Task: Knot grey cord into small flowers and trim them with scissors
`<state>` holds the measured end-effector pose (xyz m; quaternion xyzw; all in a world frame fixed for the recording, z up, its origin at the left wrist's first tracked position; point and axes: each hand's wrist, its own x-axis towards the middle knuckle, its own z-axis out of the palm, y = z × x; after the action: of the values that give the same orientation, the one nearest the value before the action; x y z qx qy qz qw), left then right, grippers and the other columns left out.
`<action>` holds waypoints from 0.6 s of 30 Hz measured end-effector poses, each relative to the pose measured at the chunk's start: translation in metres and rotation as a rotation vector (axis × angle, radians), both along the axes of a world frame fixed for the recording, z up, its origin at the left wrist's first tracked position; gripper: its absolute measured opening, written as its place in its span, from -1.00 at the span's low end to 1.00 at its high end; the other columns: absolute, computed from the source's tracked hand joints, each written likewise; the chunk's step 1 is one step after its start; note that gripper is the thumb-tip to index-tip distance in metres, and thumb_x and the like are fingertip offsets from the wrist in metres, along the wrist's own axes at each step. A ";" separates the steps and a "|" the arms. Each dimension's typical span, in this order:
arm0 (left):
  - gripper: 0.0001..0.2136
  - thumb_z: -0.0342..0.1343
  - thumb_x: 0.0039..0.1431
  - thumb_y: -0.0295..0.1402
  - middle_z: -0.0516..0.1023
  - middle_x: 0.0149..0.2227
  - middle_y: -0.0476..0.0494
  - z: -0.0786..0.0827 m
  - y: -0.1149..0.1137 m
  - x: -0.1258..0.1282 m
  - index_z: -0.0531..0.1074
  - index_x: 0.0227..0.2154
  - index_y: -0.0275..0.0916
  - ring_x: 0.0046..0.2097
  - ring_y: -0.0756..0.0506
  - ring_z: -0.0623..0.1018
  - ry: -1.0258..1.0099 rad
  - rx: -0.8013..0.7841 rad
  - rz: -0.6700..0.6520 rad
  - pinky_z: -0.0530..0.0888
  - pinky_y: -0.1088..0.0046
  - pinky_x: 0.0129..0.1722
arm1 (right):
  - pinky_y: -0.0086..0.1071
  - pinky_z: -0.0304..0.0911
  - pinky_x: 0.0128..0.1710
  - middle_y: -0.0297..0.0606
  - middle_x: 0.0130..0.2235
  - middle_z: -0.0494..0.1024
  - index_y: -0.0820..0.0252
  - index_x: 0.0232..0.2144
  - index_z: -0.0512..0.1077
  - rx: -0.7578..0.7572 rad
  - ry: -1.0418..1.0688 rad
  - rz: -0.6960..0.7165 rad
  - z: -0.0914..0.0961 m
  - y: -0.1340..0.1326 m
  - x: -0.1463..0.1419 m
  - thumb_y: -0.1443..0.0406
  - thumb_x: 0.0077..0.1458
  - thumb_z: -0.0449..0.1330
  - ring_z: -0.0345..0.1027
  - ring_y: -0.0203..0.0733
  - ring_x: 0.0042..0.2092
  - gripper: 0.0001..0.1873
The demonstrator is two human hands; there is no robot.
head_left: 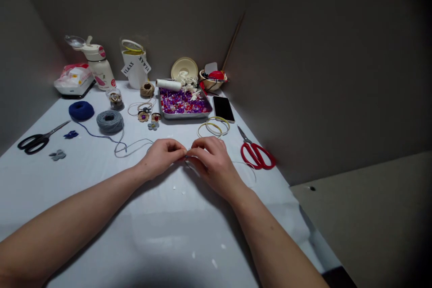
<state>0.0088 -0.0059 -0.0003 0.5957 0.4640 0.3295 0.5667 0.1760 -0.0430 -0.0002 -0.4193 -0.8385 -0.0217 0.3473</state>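
My left hand (162, 156) and my right hand (212, 159) meet fingertip to fingertip over the middle of the white table (101, 216). Both pinch something very small between them, too tiny to name. A thin clear thread (248, 167) loops away from my right hand toward the red scissors (258, 154). Grey yarn (130, 146) trails from the grey ball (110, 121) toward my left hand. A metal tray of purple and red beads (184, 102) lies just beyond my hands.
Black scissors (38, 140) lie at the left, with a blue yarn ball (81, 110) behind them. A phone (223, 108), yellow rings (214, 126), a twine spool (147, 89), a bottle (97, 65) and a white cup (135, 67) stand further back. The table's edge falls away on the right.
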 end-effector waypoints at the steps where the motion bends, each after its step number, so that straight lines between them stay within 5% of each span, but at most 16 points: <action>1: -0.94 0.16 -0.06 -0.41 0.52 -0.48 -0.10 -0.001 0.000 0.000 0.48 -0.54 -0.29 -0.43 0.00 0.43 -0.003 0.004 -0.003 0.35 0.44 -0.35 | -0.24 0.13 -0.20 -0.19 -0.27 0.45 0.16 -0.31 0.46 0.023 -0.027 -0.004 0.000 0.000 -0.001 0.38 0.17 0.10 0.24 -0.15 -0.21 -0.87; 7: -0.94 0.14 -0.09 -0.42 0.49 -0.52 -0.06 -0.006 0.000 -0.001 0.48 -0.57 -0.28 -0.46 0.01 0.39 -0.019 0.003 -0.008 0.31 0.44 -0.40 | -0.22 0.11 -0.22 -0.17 -0.30 0.51 0.17 -0.31 0.47 0.087 -0.151 0.045 0.004 -0.003 -0.004 0.44 0.20 0.00 0.21 -0.13 -0.24 -0.76; 13: -0.94 0.18 -0.12 -0.41 0.49 -0.55 -0.05 -0.003 0.001 -0.001 0.47 -0.57 -0.30 -0.49 0.02 0.40 -0.094 -0.017 0.023 0.33 0.46 -0.42 | -0.24 0.16 -0.19 -0.21 -0.30 0.54 0.14 -0.34 0.45 0.116 0.082 0.177 0.011 -0.015 -0.009 0.46 0.17 0.05 0.29 -0.16 -0.22 -0.79; 16: -0.91 0.19 -0.11 -0.38 0.48 -0.56 -0.04 -0.005 0.004 -0.001 0.46 -0.57 -0.31 -0.49 0.02 0.40 -0.099 0.014 0.071 0.34 0.46 -0.42 | -0.23 0.20 -0.13 -0.21 -0.28 0.53 0.13 -0.38 0.38 -0.014 0.284 0.256 0.015 -0.032 -0.024 0.41 0.18 0.06 0.35 -0.17 -0.18 -0.85; 18: -0.90 0.19 -0.11 -0.36 0.49 -0.55 -0.05 -0.008 0.008 -0.002 0.46 -0.56 -0.31 -0.48 0.01 0.42 -0.074 0.054 0.109 0.35 0.46 -0.42 | -0.17 0.19 -0.04 -0.17 -0.21 0.53 0.11 -0.40 0.32 -0.259 0.486 0.328 0.017 -0.050 -0.040 0.32 0.22 0.02 0.38 -0.15 -0.11 -0.85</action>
<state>0.0064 0.0022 -0.0084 0.5719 0.4656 0.3941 0.5485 0.1365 -0.0930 0.0171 -0.3124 -0.7831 0.2424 0.4801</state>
